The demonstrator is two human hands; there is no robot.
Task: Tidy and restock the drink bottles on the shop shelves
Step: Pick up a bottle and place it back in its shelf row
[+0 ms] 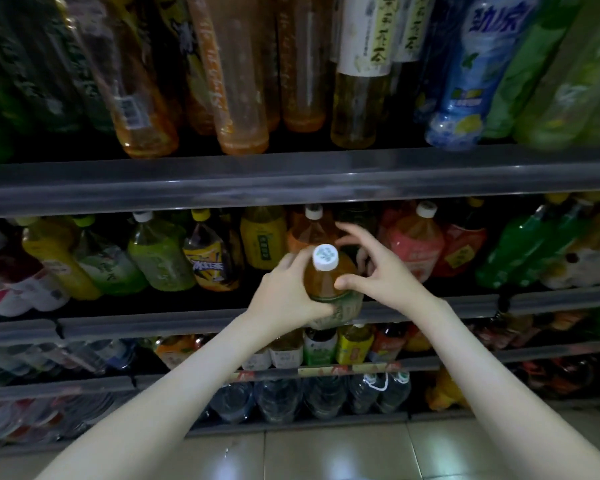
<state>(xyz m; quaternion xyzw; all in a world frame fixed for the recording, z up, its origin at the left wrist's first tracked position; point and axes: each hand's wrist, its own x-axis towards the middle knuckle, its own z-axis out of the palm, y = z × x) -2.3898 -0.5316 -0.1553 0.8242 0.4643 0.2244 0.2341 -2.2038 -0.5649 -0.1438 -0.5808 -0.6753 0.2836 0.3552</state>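
A large amber tea bottle (326, 278) with a white cap and a green label stands at the front edge of the middle shelf (187, 323). My left hand (288, 292) wraps around its left side and grips it. My right hand (378, 268) touches its right shoulder with the thumb, the fingers spread apart above it. Right behind it stands a second white-capped amber bottle (310, 226).
Big bottles fill the middle shelf: green ones (160, 258) to the left, a red-labelled one (416, 240) to the right. The upper shelf (291, 181) holds tall orange, blue and green bottles. Lower shelves carry small drinks and water bottles (326, 396). Tiled floor (326, 452) lies below.
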